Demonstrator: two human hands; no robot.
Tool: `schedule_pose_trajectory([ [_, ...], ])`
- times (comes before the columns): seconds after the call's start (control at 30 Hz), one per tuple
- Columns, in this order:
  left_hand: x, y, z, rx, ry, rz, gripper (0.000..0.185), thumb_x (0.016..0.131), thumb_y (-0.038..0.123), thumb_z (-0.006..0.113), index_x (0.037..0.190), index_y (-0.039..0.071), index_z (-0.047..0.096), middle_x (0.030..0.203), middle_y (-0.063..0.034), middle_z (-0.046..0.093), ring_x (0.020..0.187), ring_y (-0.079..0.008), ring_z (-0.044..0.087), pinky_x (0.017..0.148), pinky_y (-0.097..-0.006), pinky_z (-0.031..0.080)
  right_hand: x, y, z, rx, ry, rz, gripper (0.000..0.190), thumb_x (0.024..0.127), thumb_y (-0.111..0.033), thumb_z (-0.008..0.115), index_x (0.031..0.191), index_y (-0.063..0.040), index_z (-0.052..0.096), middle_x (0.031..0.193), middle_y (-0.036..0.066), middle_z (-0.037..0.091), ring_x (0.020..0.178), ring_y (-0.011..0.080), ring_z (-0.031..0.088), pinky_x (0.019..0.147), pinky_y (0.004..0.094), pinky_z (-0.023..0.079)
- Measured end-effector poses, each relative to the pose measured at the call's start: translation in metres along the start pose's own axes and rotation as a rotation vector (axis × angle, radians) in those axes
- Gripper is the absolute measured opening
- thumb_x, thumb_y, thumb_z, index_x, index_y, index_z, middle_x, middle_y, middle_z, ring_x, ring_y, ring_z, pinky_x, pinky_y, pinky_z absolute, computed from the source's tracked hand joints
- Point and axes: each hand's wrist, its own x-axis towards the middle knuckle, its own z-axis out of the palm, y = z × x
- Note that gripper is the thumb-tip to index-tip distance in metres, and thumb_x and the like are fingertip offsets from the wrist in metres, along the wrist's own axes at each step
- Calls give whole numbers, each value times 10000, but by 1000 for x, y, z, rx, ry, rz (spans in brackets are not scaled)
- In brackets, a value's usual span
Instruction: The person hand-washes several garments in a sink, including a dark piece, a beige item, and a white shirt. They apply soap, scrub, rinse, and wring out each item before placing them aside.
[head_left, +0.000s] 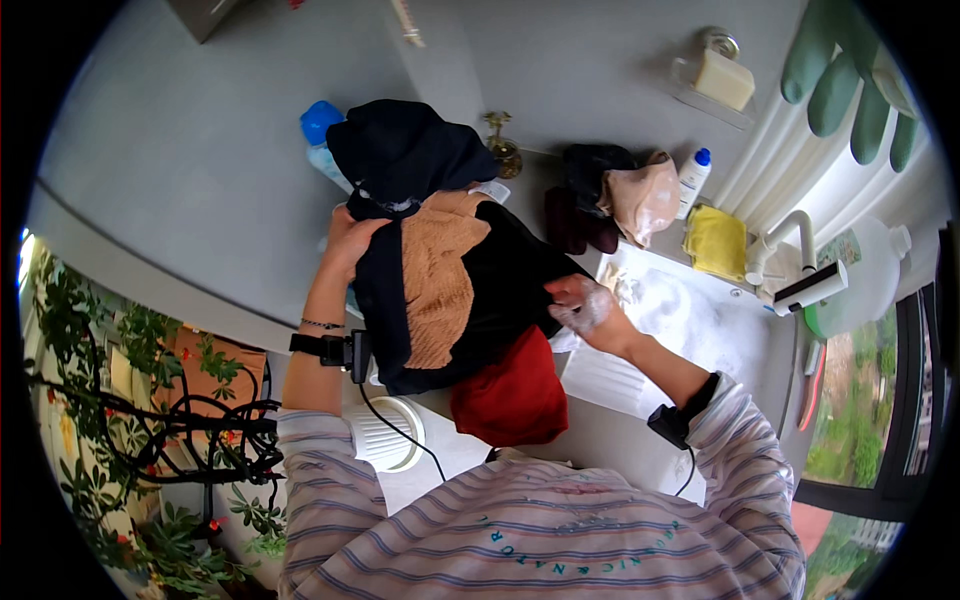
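Note:
Dark clothing lies heaped in front of me at the left of a laundry sink (780, 352). My left hand (351, 238) grips a navy garment (420, 146), its upper bunch flecked with foam. Beside that navy fabric lies a tan textured cloth (439, 300), then a broad black garment (517, 259). Soapsuds coat the back of my right hand (586, 306), which is closed on the black garment's edge near the sink. Below hangs a red cloth (517, 397). White suds (682, 322) fill the basin next to a ribbed washboard (611, 379).
Behind the sink sit dark clothes (592, 176), a sudsy beige garment (646, 199), a white bottle (694, 184) and a yellow cloth (716, 240). A faucet (806, 281) and large jug (862, 277) stand right. A blue-capped bottle (321, 124) is left; a white ribbed basket (386, 435) below.

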Motion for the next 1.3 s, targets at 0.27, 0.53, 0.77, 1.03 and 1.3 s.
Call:
schedule_pose_trajectory([
  [0.27,-15,-14,-3,-225,111,-86,611,805,248,730,1228,-90,446,1096,-174,597,909,-220,619,732,-320,536,67,-71,125,486,-63,92,1088,715,-199,798,1462,3,33,1308,203,433,1096,274,524,888,341,472],
  [0.53,-18,23,-40,-203,142,75,528,808,287,749,1156,-54,546,1036,-129,638,903,-209,635,752,-319,537,35,-77,26,1198,10,656,254,770,-295,580,953,-120,580,978,52,593,919,217,566,782,393,489],
  [0.77,-12,16,-20,41,144,236,456,811,143,706,1183,-61,539,1076,-150,648,941,-230,629,818,-315,490,-40,-113,-105,1114,407,82,183,776,-201,545,918,-99,600,971,85,628,915,242,599,783,380,520],
  [1.03,-32,-15,77,786,-64,416,976,735,73,705,1487,250,109,1281,-221,454,1072,-432,533,870,-497,453,-145,-39,-175,1162,475,560,321,806,-137,518,1082,21,561,967,159,644,840,288,637,775,411,555],
  [1.3,-82,-35,135,1385,-628,436,1369,469,479,866,1499,257,-6,1498,-298,83,1321,-572,162,963,-766,143,-223,83,-170,975,804,820,344,909,-193,481,1174,26,499,1155,172,568,1030,294,590,927,428,485],
])
